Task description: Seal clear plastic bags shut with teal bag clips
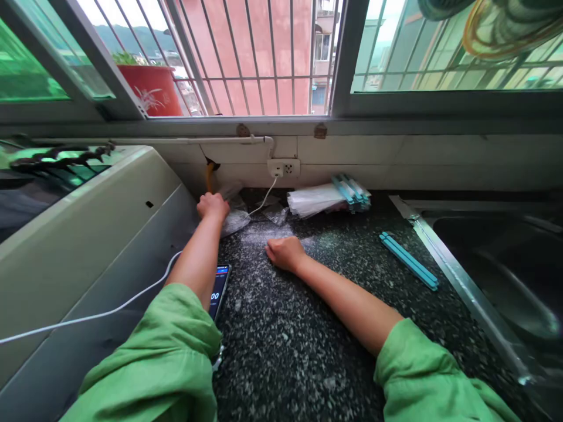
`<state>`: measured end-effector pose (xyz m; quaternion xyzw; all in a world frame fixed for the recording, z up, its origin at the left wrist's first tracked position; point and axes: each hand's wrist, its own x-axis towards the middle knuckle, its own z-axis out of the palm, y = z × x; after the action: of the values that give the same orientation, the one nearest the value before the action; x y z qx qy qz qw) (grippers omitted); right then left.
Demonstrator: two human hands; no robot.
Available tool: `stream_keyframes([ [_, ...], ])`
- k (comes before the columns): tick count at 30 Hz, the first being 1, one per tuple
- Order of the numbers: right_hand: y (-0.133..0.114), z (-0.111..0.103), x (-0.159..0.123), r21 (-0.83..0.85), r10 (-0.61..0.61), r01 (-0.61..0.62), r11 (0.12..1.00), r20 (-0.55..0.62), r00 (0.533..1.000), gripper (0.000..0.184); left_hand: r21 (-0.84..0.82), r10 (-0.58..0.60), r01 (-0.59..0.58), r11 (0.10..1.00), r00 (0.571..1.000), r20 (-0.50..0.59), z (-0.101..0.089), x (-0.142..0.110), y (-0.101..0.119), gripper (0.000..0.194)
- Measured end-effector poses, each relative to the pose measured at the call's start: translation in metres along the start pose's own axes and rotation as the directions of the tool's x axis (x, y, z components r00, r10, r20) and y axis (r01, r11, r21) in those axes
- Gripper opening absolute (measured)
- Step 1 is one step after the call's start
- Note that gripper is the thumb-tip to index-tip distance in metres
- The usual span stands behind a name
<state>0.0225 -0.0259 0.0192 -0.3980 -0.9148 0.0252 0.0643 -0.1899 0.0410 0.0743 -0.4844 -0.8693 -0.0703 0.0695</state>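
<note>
At the back left of the counter, my left hand (pixel 213 206) is closed at a crumpled clear plastic bag (pixel 231 190); its fingertips are partly hidden. More clear plastic (pixel 236 221) lies beside it. My right hand (pixel 285 253) rests as a loose fist on the dark speckled counter (pixel 281 340), and what its fingers hold, if anything, is hidden. Behind it lies a stack of clear plastic sleeves (pixel 312 199) with light-blue strips (pixel 352 192) at one end. Two loose blue strips (pixel 409 261) lie side by side to the right.
A phone (pixel 220 290) lies partly under my left forearm. One white cable (pixel 266 199) runs from the wall socket (pixel 284 168); another (pixel 109 312) crosses at left. A pale appliance (pixel 109 199) borders the left side, a metal sink (pixel 497 264) the right. Barred windows stand behind.
</note>
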Motion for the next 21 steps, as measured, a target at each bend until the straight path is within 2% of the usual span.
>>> stream_keyframes([
  [4, 0.001, 0.001, 0.004, 0.021, -0.004, 0.004, 1.0, 0.008, 1.0, 0.036, -0.046, -0.02, 0.017, 0.999, 0.999, -0.048, 0.015, 0.019, 0.002, 0.036],
  [6, 0.001, 0.001, 0.004, 0.026, -0.005, 0.005, 1.0, 0.007, 1.0, 0.036, -0.06, -0.021, 0.019, 0.998, 0.999, -0.028, 0.018, 0.026, 0.0, 0.032],
  [9, 0.001, 0.002, 0.004, 0.026, -0.006, 0.006, 1.0, 0.002, 1.0, 0.036, -0.041, 0.025, -0.025, 0.999, 1.0, 0.012, 0.019, 0.03, -0.006, 0.029],
  [11, 0.001, 0.002, 0.004, 0.027, -0.004, 0.004, 1.0, -0.005, 1.0, 0.036, -0.015, 0.076, -0.076, 0.997, 0.997, -0.004, 0.018, 0.027, -0.008, 0.03],
  [15, 0.002, 0.003, 0.006, 0.04, 0.036, -0.034, 0.999, -0.039, 0.999, 0.036, -0.025, 0.145, -0.151, 0.988, 0.977, -0.157, 0.007, 0.012, -0.005, 0.03],
  [18, 0.001, 0.004, 0.006, 0.056, 0.069, -0.065, 0.996, -0.069, 0.995, 0.033, -0.106, 0.133, -0.17, 0.98, 0.946, -0.295, -0.008, -0.008, -0.002, 0.031],
  [21, -0.001, 0.002, 0.004, 0.076, 0.098, -0.089, 0.993, -0.117, 0.988, 0.033, -0.172, 0.123, -0.198, 0.965, 0.921, -0.371, -0.021, -0.036, 0.001, 0.029],
])
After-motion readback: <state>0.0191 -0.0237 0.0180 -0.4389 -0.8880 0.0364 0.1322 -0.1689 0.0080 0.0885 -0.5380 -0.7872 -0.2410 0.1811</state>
